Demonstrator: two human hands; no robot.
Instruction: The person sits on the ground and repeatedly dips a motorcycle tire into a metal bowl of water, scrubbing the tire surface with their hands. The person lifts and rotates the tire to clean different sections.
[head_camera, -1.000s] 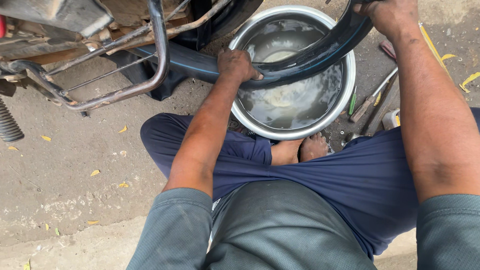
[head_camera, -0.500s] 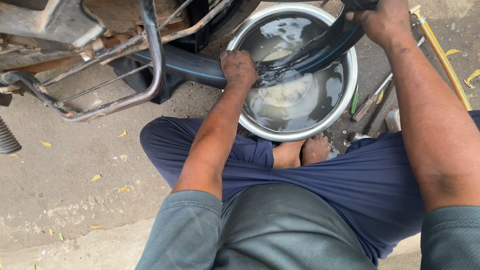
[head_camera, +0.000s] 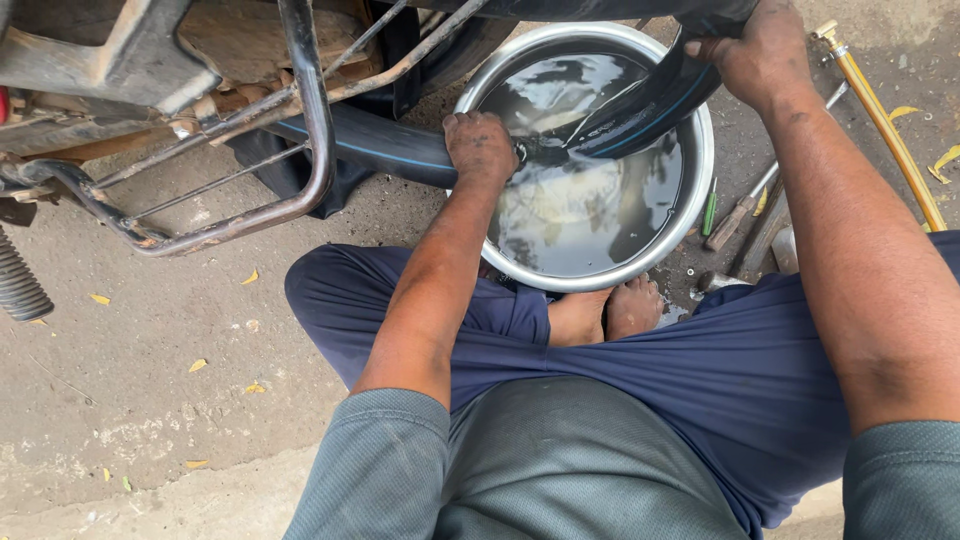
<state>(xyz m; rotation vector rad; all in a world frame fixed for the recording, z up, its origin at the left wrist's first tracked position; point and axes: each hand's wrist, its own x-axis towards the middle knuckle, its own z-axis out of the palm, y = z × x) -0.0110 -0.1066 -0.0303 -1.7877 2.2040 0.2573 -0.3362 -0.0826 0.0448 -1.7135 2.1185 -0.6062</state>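
Note:
A black rubber inner tube (head_camera: 380, 145) runs from under a motorbike across a round metal basin (head_camera: 690, 215) of murky water. My left hand (head_camera: 482, 148) grips the tube at the basin's left rim and presses it into the water. My right hand (head_camera: 757, 55) holds the tube's other stretch at the basin's far right rim. The middle of the tube dips below the water surface between both hands.
A rusty metal motorbike frame (head_camera: 300, 130) and a coil spring (head_camera: 18, 285) stand at the left. Hand tools (head_camera: 745, 210) and a yellow hose (head_camera: 885, 125) lie right of the basin. My bare feet (head_camera: 605, 315) rest against the basin's near rim on concrete ground.
The tube has been pushed lower into the water. My left hand slid a little right along it, and my right hand stayed at the far rim.

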